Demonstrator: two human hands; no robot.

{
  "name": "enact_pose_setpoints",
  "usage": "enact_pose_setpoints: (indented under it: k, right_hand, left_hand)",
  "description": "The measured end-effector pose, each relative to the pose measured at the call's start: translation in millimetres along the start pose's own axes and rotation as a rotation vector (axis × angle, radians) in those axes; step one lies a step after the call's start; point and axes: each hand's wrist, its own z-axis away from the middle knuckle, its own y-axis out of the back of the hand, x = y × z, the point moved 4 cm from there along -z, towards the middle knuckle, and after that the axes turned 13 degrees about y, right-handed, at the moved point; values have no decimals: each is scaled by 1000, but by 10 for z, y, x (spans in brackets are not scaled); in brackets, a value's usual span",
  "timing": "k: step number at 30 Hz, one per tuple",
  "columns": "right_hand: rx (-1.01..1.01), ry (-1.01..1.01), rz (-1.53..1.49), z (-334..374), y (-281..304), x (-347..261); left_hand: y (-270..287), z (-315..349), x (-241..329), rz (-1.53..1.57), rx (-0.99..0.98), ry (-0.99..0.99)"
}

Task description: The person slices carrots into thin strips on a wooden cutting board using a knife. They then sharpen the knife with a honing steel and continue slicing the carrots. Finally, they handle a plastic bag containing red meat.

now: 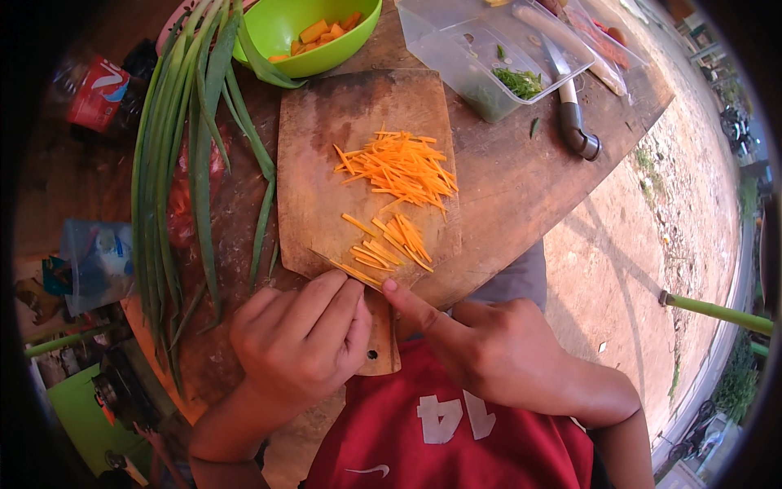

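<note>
Over the near end of a wooden cutting board [314, 155], my left hand [301, 338] is closed with its fingers curled down; whatever it holds is hidden. My right hand [509, 350] is shut on a knife [328, 260], seen as a thin edge-on blade running up-left from my outstretched index fingertip. The handle is hidden under the hand. My left knuckles are against the blade. Thin carrot strips lie along its far side. Just beyond lies a small group of cut carrot strips [399, 240], and farther up the board a larger pile of carrot strips [407, 169].
Long green onions [199, 138] lie left of the board. Behind it stands a green bowl [358, 37] of orange chunks. Back right are a clear plastic container [481, 85] with chopped greens and a second knife [574, 122] leaning on its rim. The wooden table [521, 187] ends at the right.
</note>
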Motion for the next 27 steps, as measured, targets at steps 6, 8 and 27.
enact_pose_setpoints:
  k: [6, 8, 27]
  right_hand:
    - [-6, -29, -42, -72, -91, 36]
    - [20, -24, -9, -143, -120, 32]
    - [4, -66, -108, -92, -125, 22]
  left_hand:
    - [-8, -6, 8, 3, 4, -8]
    - [0, -16, 12, 2, 10, -12]
    - [-5, -11, 7, 7, 13, -8]
